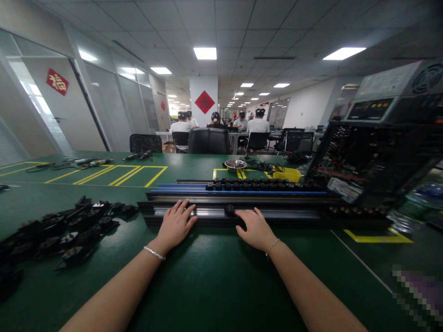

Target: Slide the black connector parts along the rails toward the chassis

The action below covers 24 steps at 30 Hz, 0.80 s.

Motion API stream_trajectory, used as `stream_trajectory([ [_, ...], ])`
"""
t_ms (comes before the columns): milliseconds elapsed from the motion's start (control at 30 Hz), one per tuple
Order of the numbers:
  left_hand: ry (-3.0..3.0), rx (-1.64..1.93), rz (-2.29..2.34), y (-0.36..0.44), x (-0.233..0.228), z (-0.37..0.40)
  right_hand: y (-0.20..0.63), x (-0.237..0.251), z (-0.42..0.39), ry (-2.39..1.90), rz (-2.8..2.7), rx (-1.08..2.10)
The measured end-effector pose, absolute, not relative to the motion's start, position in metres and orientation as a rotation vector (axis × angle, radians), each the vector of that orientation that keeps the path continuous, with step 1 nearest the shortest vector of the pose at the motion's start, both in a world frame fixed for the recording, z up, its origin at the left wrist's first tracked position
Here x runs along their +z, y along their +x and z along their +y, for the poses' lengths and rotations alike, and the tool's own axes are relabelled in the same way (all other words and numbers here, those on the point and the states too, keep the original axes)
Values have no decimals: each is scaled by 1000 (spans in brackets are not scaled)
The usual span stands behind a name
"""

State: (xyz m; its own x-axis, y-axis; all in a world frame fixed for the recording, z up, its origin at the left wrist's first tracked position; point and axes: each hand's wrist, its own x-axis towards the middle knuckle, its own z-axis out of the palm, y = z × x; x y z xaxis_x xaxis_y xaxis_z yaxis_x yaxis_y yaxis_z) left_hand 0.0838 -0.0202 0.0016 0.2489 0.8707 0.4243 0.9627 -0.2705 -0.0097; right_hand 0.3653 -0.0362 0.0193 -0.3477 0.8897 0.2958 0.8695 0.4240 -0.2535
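My left hand (177,224) lies with fingers spread over the front black rail (277,213), which has a shiny metallic channel. In that channel sits a small black part (229,210). The index fingertip of my right hand (255,227) reaches the right side of this part, while the thumb is apart from it, lower down. Neither hand wraps around anything. Behind the front rail run more long rails with blue strips (183,186). A row of small black parts (252,184) stands along them, and several others (341,210) are at the front rail's right end.
Loose black parts (74,228) are heaped at the left. Behind the rails are a metal bowl (235,165), a yellow tray (287,174) and cables. An opened computer case (377,157) stands at the right, near a clear plastic bottle (415,203). People sit at tables farther back.
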Motion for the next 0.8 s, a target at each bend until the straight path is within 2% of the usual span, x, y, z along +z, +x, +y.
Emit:
stream_trajectory([
  [800,-2252,-487,-1717,86,4,-22,362,20,-38,-1516,-2345,69],
])
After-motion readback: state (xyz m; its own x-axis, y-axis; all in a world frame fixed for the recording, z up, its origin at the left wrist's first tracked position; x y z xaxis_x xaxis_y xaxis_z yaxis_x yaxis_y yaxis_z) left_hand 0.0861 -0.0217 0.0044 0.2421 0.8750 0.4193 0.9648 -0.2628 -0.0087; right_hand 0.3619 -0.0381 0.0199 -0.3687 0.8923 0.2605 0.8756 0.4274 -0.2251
